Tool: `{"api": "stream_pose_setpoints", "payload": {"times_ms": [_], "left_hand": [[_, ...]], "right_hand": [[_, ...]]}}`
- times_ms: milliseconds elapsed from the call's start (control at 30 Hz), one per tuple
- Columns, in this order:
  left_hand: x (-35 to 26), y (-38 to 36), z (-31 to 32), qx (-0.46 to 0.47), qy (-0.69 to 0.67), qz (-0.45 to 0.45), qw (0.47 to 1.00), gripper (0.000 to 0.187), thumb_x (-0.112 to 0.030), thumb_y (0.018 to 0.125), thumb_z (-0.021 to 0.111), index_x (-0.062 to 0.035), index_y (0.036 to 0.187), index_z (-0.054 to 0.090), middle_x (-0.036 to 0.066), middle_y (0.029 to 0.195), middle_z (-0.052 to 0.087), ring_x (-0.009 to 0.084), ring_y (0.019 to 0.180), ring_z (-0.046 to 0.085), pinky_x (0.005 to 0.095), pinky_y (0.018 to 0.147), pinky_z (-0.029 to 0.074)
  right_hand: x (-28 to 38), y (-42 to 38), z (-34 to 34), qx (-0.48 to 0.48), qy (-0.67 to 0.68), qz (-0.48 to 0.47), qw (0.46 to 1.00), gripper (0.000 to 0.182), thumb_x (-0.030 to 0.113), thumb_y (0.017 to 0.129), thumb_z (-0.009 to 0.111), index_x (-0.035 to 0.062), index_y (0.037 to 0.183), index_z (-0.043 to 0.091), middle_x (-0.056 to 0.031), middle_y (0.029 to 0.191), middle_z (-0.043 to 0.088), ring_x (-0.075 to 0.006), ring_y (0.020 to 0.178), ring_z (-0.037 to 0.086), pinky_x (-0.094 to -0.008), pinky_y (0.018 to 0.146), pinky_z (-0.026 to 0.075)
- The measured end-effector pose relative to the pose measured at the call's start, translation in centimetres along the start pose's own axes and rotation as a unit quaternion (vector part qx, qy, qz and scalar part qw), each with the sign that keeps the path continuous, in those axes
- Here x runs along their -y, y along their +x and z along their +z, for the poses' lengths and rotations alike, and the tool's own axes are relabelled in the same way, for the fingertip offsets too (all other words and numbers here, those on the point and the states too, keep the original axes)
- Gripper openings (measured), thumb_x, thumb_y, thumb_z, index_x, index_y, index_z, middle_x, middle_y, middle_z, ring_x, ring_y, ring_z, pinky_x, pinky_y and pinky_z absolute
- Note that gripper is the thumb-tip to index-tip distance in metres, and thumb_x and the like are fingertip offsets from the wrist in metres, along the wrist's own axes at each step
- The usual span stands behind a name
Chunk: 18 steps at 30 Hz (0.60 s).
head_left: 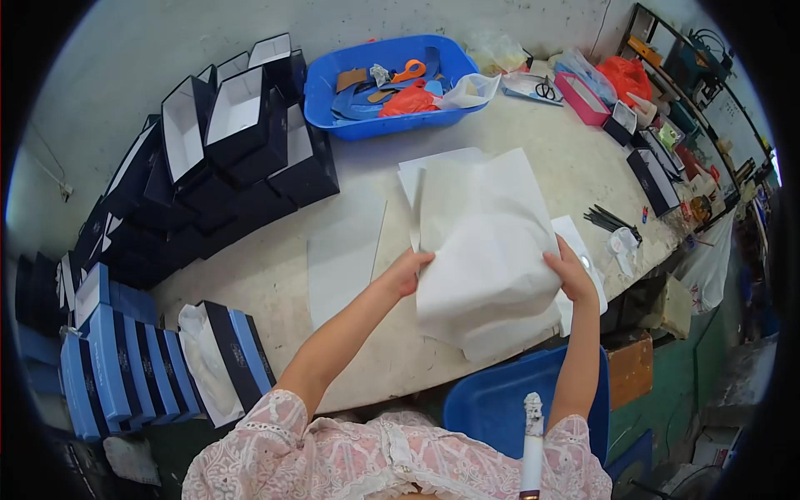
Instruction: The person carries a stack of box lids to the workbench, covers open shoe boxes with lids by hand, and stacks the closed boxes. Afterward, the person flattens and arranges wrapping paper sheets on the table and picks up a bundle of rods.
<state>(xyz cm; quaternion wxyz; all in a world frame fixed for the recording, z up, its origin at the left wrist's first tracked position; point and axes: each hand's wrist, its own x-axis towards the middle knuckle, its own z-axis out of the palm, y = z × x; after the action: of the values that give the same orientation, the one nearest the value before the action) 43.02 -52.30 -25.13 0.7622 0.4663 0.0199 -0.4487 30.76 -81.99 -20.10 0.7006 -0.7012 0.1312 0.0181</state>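
A large white sheet [492, 250], creased and bulging, spans the space between my hands over the table. My left hand [412, 272] is closed on its left edge, the fingertips pinching the material. At its right edge, my right hand [572, 270] grips with the thumb on top and the other fingers partly hidden. Under the held sheet and behind it, more white sheets [408, 177] show. To the left, a flat pale sheet [342, 250] lies on the table. Beside my right hand, white pieces [567, 229] lie partly covered.
Dark open boxes [242, 112] are stacked at the left; blue boxes [104, 367] stand nearer. A blue tub [367, 129] holds scraps and orange-handled scissors. Black strips [612, 223] lie right. A blue bin [492, 400] sits below the table [392, 367]. A white rod [532, 458] stands before my torso.
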Motion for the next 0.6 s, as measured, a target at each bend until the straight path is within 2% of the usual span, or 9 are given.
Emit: {"api": "stream_pose_setpoints", "payload": {"times_ms": [67, 167, 267, 367, 467, 567, 600], "left_hand": [[-1.1, 3.3, -0.6, -0.018, -0.021, -0.017, 0.999, 0.041, -0.006, 0.084, 0.044, -0.0015, 0.124, 0.037, 0.015, 0.114, 0.052, 0.0226, 0.100, 0.056, 0.0364, 0.081, 0.049], [-2.4, 6.0, -0.8, -0.072, 0.098, 0.010, 0.993, 0.039, -0.010, 0.087, 0.042, 0.0006, 0.125, 0.037, 0.017, 0.115, 0.051, 0.0241, 0.101, 0.055, 0.0382, 0.082, 0.049], [-2.9, 9.1, -2.2, -0.121, 0.122, 0.009, 0.985, 0.039, -0.010, 0.087, 0.041, 0.0014, 0.124, 0.037, 0.017, 0.113, 0.052, 0.0238, 0.100, 0.056, 0.0384, 0.080, 0.049], [-3.0, 12.2, -4.5, -0.126, 0.214, -0.017, 0.969, 0.039, -0.018, 0.089, 0.041, 0.0000, 0.124, 0.038, 0.017, 0.114, 0.051, 0.0238, 0.101, 0.055, 0.0376, 0.079, 0.049], [-3.0, 13.2, -5.9, -0.068, 0.052, -0.027, 0.996, 0.045, -0.031, 0.091, 0.043, -0.0027, 0.126, 0.038, 0.016, 0.120, 0.049, 0.0236, 0.107, 0.052, 0.0366, 0.085, 0.045], [-2.7, 10.8, -6.4, -0.016, -0.043, -0.092, 0.995, 0.056, -0.042, 0.090, 0.042, -0.0052, 0.131, 0.033, 0.013, 0.128, 0.043, 0.0243, 0.117, 0.043, 0.0365, 0.097, 0.036], [-2.7, 9.4, -6.7, 0.028, -0.034, -0.147, 0.988, 0.069, -0.045, 0.084, 0.052, -0.0064, 0.135, 0.026, 0.010, 0.135, 0.035, 0.0234, 0.126, 0.032, 0.0367, 0.103, 0.027]], "right_hand": [[-2.2, 2.5, -1.3, -0.011, 0.033, 0.001, 0.999, 0.073, 0.022, 0.080, 0.057, 0.0060, 0.138, 0.016, -0.0141, 0.125, 0.044, -0.0205, 0.112, 0.045, -0.0343, 0.091, 0.038], [-4.4, 3.7, -1.3, 0.002, 0.077, 0.045, 0.996, 0.074, 0.021, 0.080, 0.057, 0.0077, 0.139, 0.014, -0.0130, 0.114, 0.052, -0.0182, 0.104, 0.049, -0.0344, 0.087, 0.040], [-8.5, 5.3, -1.1, -0.027, -0.042, 0.029, 0.998, 0.068, 0.017, 0.079, 0.058, 0.0059, 0.137, 0.022, -0.0095, 0.099, 0.058, -0.0155, 0.094, 0.052, -0.0310, 0.083, 0.041], [-10.6, 7.3, -0.3, 0.016, -0.069, 0.129, 0.989, 0.059, 0.018, 0.079, 0.060, 0.0021, 0.129, 0.035, -0.0069, 0.100, 0.059, -0.0134, 0.093, 0.052, -0.0289, 0.085, 0.040], [-12.3, 9.1, 0.2, -0.024, -0.082, 0.088, 0.992, 0.042, 0.014, 0.081, 0.056, 0.0014, 0.120, 0.044, -0.0064, 0.092, 0.058, -0.0114, 0.086, 0.051, -0.0251, 0.078, 0.041], [-9.6, 9.3, 1.7, -0.169, 0.039, -0.050, 0.984, 0.035, 0.013, 0.084, 0.053, 0.0006, 0.116, 0.045, -0.0049, 0.095, 0.057, -0.0105, 0.084, 0.050, -0.0252, 0.076, 0.041], [-8.3, 8.9, 2.2, -0.202, 0.007, -0.068, 0.977, 0.030, 0.013, 0.088, 0.049, -0.0011, 0.114, 0.045, -0.0046, 0.096, 0.056, -0.0108, 0.084, 0.050, -0.0245, 0.076, 0.041]]}}
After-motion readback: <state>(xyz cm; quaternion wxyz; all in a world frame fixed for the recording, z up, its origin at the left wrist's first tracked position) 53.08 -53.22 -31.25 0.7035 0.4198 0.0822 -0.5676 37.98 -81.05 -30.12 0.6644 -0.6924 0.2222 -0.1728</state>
